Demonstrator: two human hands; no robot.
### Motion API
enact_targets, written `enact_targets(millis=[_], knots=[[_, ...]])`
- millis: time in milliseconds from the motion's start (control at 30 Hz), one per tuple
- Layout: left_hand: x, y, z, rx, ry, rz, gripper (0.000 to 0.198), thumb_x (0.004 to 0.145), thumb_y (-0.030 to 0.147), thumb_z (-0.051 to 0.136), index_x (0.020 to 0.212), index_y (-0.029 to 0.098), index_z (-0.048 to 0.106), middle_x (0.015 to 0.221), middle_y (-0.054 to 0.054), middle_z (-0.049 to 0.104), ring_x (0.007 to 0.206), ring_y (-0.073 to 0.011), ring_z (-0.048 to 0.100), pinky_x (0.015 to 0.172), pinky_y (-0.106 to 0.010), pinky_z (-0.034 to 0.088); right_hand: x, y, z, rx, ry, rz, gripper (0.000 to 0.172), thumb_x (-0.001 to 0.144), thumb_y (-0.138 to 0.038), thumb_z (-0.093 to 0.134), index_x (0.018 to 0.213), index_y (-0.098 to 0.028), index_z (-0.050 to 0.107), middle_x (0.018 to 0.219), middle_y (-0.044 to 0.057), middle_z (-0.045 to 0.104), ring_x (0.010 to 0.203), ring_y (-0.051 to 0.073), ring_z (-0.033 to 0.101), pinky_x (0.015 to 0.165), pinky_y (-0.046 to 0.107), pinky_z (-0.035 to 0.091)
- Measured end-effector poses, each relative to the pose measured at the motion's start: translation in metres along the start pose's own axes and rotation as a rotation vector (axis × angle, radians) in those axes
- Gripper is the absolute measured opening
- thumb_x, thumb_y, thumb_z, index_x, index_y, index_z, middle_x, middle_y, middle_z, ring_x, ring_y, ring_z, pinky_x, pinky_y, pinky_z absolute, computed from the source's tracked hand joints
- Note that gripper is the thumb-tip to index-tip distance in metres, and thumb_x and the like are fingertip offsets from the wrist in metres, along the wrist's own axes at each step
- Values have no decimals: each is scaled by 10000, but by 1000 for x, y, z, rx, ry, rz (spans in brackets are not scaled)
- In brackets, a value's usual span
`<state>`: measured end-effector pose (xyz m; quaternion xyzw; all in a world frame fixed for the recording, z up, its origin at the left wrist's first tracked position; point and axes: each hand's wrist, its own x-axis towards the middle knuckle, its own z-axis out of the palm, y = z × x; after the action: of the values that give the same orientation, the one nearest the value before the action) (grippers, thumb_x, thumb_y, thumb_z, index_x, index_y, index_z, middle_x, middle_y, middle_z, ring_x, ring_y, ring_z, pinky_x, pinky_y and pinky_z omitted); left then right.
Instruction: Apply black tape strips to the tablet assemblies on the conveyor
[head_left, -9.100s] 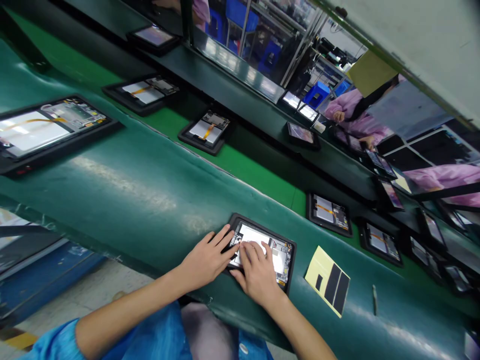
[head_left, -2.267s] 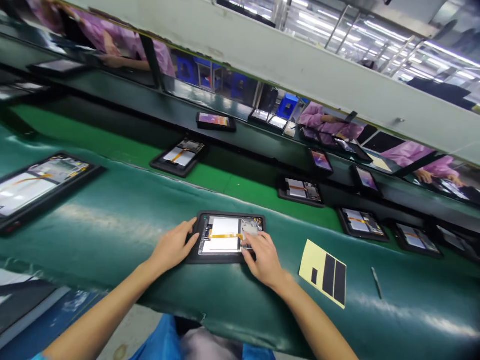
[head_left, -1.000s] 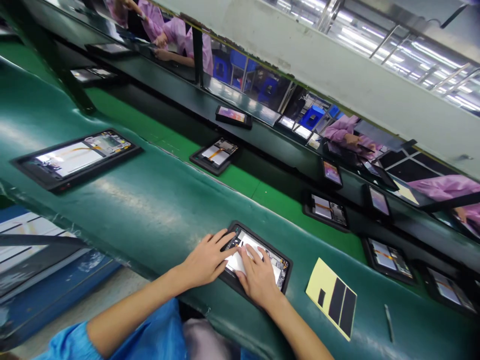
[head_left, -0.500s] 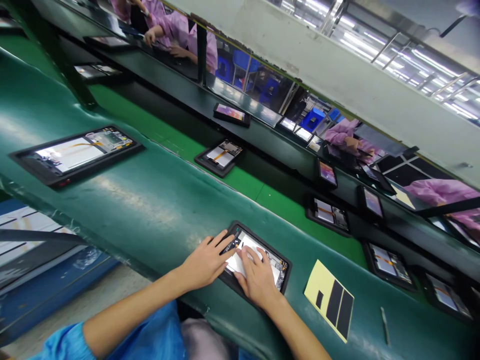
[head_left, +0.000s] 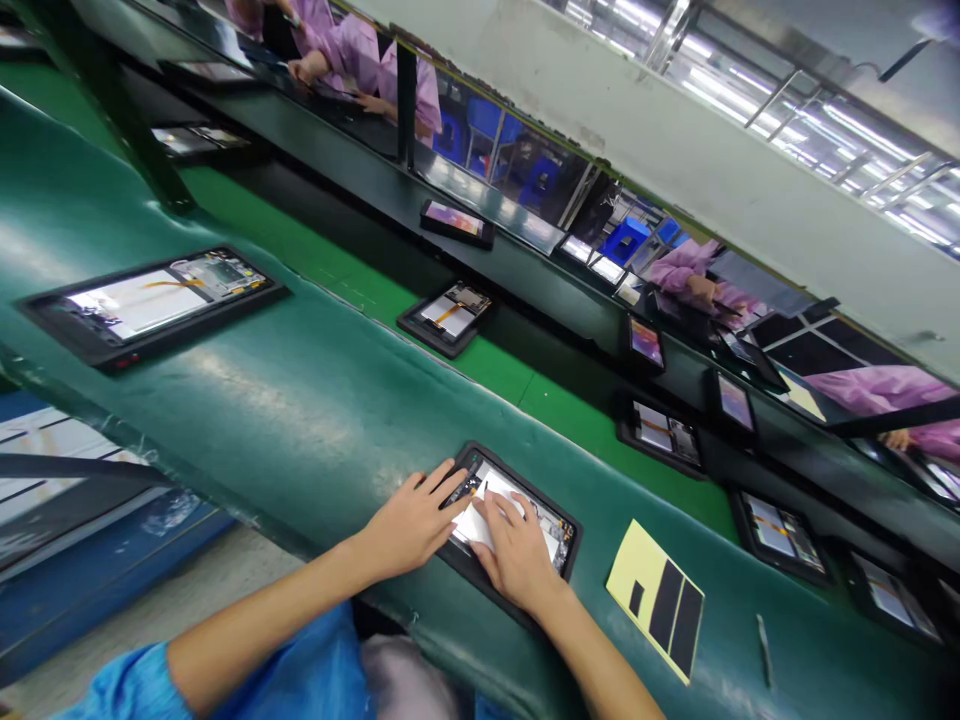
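- Pressing down on an open-backed tablet, both of the person's hands lay flat at the near edge of the dark green bench.
- The left hand rested on the tablet's left end, fingers spread and stretched out, closed on nothing.
- The right hand lay just beside it, fingers extended and close together, tips on the white panel inside the tablet; it gripped nothing either.
- The fingertips of the two hands were close together, though whether they touched could not be told.
- A yellow sheet bearing black strips lay on the bench near the tablet's right end, apart from it, and a thin tool lay further right.
- A second open tablet sat well apart to the left on the same bench.
- Beyond, the bright green belt carried more open units, one of them straight ahead.
- Across the line, co-workers in pink sleeves were at work at the far bench.
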<state>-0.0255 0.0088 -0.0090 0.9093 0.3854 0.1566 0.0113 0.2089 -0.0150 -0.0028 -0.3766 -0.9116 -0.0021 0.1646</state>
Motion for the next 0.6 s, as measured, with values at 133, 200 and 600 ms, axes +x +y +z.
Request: enact_targets(millis=[133, 200, 600], knots=[[-1, -2, 3, -5, 16, 2, 408, 1005, 374, 541, 1392, 259, 599, 1498, -104, 557, 1389, -339, 472, 973, -431, 426, 2, 8, -4, 38, -59, -10, 697, 1019, -260, 513, 1610, -75, 193, 1372, 157, 650, 1266, 299, 555, 1104, 519, 390], [-2, -2, 5, -9, 22, 4, 407, 1005, 371, 540, 1392, 258, 598, 1500, -105, 555, 1398, -338, 463, 977, -431, 422, 3, 12, -6, 48, -87, -17, 709, 1018, -248, 518, 1617, -89, 175, 1384, 147, 647, 1290, 304, 547, 1105, 538, 385], [-4, -2, 8, 10, 49, 24, 411, 1019, 367, 513, 1412, 267, 582, 1493, -98, 562, 1401, -347, 458, 971, -449, 414, 2, 9, -6, 46, -130, 4, 690, 1015, -222, 517, 1611, -79, 199, 1435, 150, 612, 1348, 303, 528, 1145, 545, 349]])
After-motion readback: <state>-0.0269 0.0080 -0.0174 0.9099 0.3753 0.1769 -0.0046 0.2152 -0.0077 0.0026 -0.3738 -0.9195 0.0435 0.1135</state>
